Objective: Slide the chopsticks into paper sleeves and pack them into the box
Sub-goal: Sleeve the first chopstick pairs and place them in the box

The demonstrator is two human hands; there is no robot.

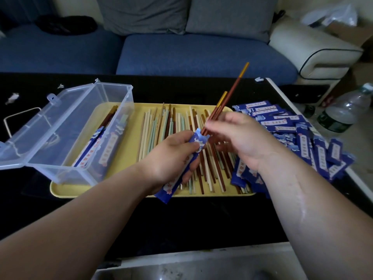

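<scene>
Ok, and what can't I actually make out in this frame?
Head view only.
How deep the brown chopsticks sit in the blue sleeve: paper and the left hand cover them.
Fingers of the right hand: mostly tucked beneath it.
Print on the sleeve pile: too small, blurred.
Packed pairs in the box: uncountable, overlapping behind cloudy plastic.
Top of the water bottle: cut by the right edge.
</scene>
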